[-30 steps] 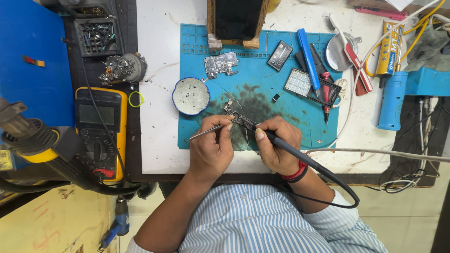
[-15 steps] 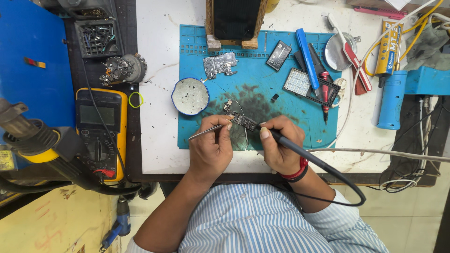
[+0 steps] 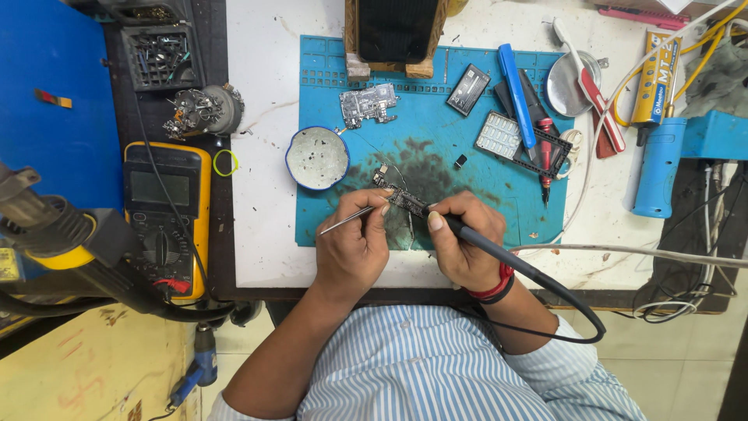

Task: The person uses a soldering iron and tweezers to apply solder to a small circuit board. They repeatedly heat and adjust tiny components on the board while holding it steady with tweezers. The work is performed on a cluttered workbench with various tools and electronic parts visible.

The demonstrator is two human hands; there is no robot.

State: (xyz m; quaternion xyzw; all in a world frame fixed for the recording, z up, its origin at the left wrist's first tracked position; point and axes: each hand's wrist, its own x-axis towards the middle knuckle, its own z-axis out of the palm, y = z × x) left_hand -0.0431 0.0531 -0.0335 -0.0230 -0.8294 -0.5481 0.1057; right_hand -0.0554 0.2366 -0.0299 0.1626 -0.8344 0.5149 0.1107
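Observation:
My left hand (image 3: 354, 245) pinches thin metal tweezers (image 3: 343, 221), whose free end sticks out to the left. My right hand (image 3: 461, 248) grips a black soldering iron (image 3: 499, 251) whose cable loops back over my wrist. Both meet at a small dark circuit board (image 3: 401, 195) lying on the stained middle of the blue work mat (image 3: 436, 140). A round blue-rimmed dish (image 3: 316, 158) sits just up and left of my left hand.
A second circuit board (image 3: 368, 104), a small black module (image 3: 468, 79), a blue tool (image 3: 516, 94) and a red-handled screwdriver (image 3: 544, 152) lie on the mat. A yellow multimeter (image 3: 160, 218) and hot-air nozzle (image 3: 70, 234) are left; a blue device (image 3: 658, 165) and cables are right.
Both hands have stayed over the small board. The right hand and iron have shifted very slightly; the cable loop behind the wrist has moved a little.

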